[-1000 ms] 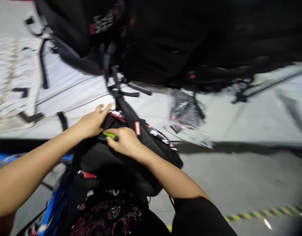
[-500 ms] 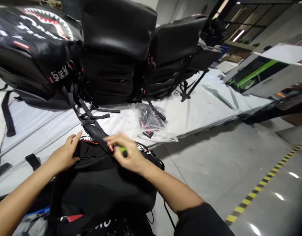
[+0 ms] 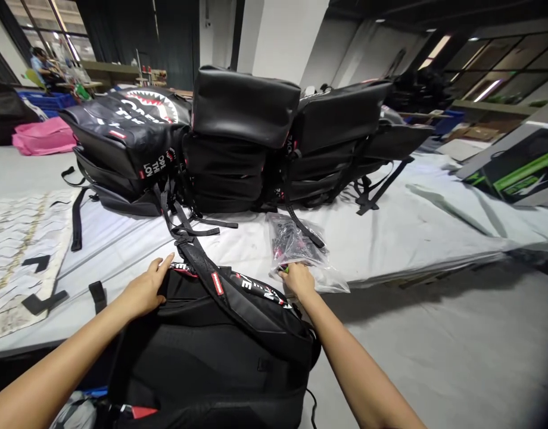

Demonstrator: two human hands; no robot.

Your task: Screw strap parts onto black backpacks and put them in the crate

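While the left hand (image 3: pixel 144 292), loosely open, rests on the black backpack (image 3: pixel 220 357) below both hands and the right hand (image 3: pixel 299 280) appears curled around a small green item (image 3: pixel 285 270) at the clear plastic bag (image 3: pixel 280 238), light contact could let the backpack slip.

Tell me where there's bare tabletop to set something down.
White cloth lies bare right of the plastic bag, short of its front edge, and between the left hand and the shark-print bag. Crowded: around the right hand, with plastic bag and near backpack close by.
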